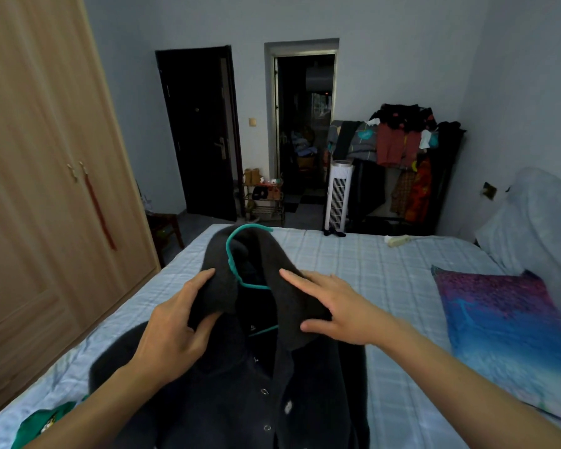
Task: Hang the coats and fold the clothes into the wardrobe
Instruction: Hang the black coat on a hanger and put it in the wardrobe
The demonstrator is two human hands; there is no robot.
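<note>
- Dark fleece coat [240,384] lies front-up on the bed [386,270]; hem toward the person, hood away
- Long axis of the coat runs from between the wrists, past the fingertips, to the hood top
- Teal hanger [232,254] sits inside the neck opening; its hook arcs over the hood rim beyond both sets of fingertips, and one shoulder bar shows in the gap between the two collar flaps
- Left hand [172,328]: fingers [198,283] curled over the left collar flap with the thumb beneath, pinching the fleece
- Right hand [340,309]: fingers [300,277] straight and slightly spread, lying flat on the right collar flap; nothing gripped
- Key relation: the hanger stem stands just beyond and inboard of the left fingertips, farther from the right fingertips; the left hand is the nearer one to the hook
- Judgement: hanger looks seated in the neck, collar being settled around it; the lift would likely go by the hook, reaching forward along the coat's axis
- Wardrobe [46,189] stands out on the left hand's side, well apart from the coat, doors shut; one hand would have to be free to open it
- Risk, as a guess: right shoulder of the hanger is hidden under fleece, so cannot tell if it is in the sleeve line
</note>
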